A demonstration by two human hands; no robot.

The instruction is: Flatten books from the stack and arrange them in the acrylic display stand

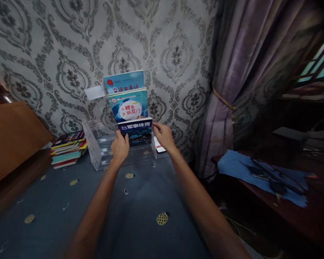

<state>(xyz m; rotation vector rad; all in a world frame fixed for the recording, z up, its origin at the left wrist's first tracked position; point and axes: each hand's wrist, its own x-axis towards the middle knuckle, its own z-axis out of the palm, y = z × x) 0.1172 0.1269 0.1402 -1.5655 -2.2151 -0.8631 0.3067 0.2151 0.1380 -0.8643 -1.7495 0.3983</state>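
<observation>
I see the left hand point(120, 146) and right hand point(164, 136) gripping opposite edges of a dark-blue, white-titled rectangular book point(139, 133) between them, at a clear plastic rack point(93, 148) beneath.

Smooth plastic rack point(93, 146); glossy paper books point(129, 107)

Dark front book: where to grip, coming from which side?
Probably by the left and right edges of the dark book, one hand each, from the front. It stands cover towards the camera, and the teal book rises behind it, likely crowding the back. The left hand is at its left edge, the right hand at its right.
</observation>
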